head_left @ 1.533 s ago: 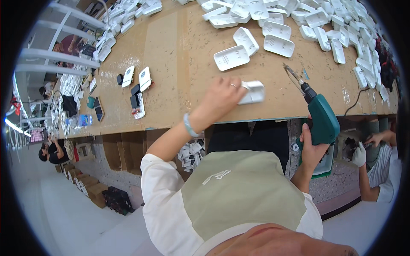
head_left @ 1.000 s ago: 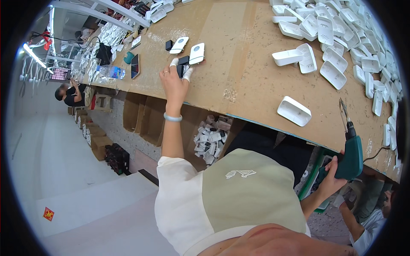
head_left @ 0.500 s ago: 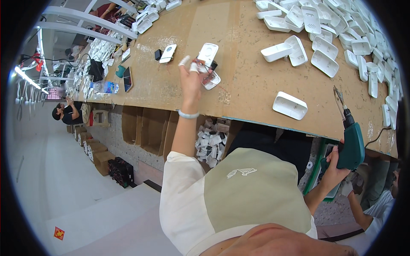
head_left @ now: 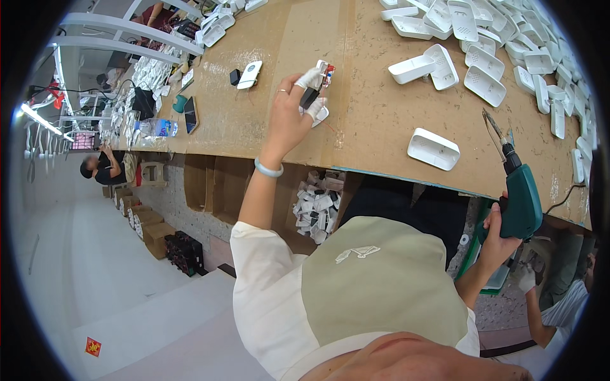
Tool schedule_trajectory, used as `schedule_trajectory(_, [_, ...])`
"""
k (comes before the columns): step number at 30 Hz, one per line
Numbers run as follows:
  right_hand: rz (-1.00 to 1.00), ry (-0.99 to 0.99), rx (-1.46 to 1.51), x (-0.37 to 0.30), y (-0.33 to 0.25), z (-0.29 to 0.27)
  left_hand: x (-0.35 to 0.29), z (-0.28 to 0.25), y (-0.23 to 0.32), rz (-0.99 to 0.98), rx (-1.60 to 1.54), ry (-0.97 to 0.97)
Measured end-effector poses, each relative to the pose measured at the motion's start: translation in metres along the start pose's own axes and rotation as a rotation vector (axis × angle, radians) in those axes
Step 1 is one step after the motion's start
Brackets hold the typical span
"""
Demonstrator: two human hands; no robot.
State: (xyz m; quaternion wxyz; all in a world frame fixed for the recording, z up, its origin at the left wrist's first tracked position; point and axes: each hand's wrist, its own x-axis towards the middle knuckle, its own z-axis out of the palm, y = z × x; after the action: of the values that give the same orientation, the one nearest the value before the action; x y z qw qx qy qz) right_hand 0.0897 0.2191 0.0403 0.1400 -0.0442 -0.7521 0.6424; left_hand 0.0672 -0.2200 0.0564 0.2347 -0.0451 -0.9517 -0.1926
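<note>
My left hand [head_left: 293, 117], with white coverings on its fingertips and a bracelet at the wrist, pinches a small electronic assembly [head_left: 325, 77] showing black, white and red parts above the cardboard tabletop. Beneath the fingers, part of a white plastic piece [head_left: 323, 115] peeks out; the rest is covered by my hand. At the right table edge, my right hand [head_left: 499, 238] wraps round the grip of a green pistol-shaped soldering gun [head_left: 523, 200]. Its metal tip points up and away over the table. A single white plastic shell [head_left: 433, 149] lies between the two hands.
White shells [head_left: 486, 76] are heaped at the far right. Left of my left hand lie a white device [head_left: 250, 74], a black cube [head_left: 235, 77], a phone [head_left: 190, 115] and a bottle [head_left: 157, 128]. Boxes stand below the table. Another person's gloved hand [head_left: 527, 278] shows at lower right.
My left hand has closed on the small assembly and lifted it, turning at the wrist. The soldering gun has shifted slightly, its tip swinging a little to the left and up.
</note>
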Motion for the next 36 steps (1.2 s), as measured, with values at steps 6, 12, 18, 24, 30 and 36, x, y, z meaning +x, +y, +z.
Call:
schedule_trajectory(6, [-0.016, 0.066, 0.014, -0.005, -0.006, -0.003, 0.037, 0.030, -0.005, -0.225, -0.032, 0.139])
schedule_trajectory(12, [-0.015, 0.077, 0.014, -0.011, -0.007, -0.009, 0.076, 0.040, -0.038, -0.124, 0.178, 0.207])
schedule_trajectory(18, [-0.003, 0.087, -0.007, -0.011, -0.006, -0.007, 0.107, 0.037, -0.068, -0.239, 0.078, -0.023])
schedule_trajectory(24, [-0.015, 0.035, 0.027, 0.003, 0.000, -0.008, 0.128, 0.046, -0.104, -0.406, 0.187, -0.164])
schedule_trajectory(30, [0.090, 0.170, -0.007, -0.009, -0.021, -0.008, 0.164, 0.081, -0.111, -0.427, 0.228, -0.286])
schedule_trajectory(36, [0.013, 0.099, -0.068, 0.000, 0.001, -0.008, 0.144, 0.091, -0.164, -0.475, 0.579, -0.286])
